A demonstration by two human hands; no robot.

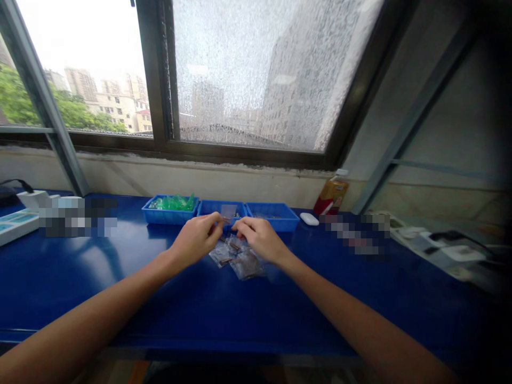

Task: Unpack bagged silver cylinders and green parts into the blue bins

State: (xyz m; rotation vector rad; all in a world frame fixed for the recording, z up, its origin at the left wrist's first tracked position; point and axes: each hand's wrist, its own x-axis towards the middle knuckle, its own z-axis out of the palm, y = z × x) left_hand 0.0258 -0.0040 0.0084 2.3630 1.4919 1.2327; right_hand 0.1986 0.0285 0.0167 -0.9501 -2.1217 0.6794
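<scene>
My left hand [199, 234] is closed in a pinch, thumb against forefinger, with a thin small piece at the fingertips that is too small to name. Just across from it, my right hand [262, 238] has its fingers drawn together too, and what they hold, if anything, is hidden. Both hands hover in front of the middle blue bin [202, 208]. Below them several small clear plastic bags [247, 265] lie in a loose pile, with thin brownish pieces inside. A pale translucent square [229, 210] shows between the hands, at the middle bin.
The left blue bin [170, 216] holds green and clear plastic pieces; the right blue bin [280, 211] has small parts in it. A white oval case [309, 219] and a drink bottle [333, 194] stand to the right. Power strips [18, 220] lie at the table's sides.
</scene>
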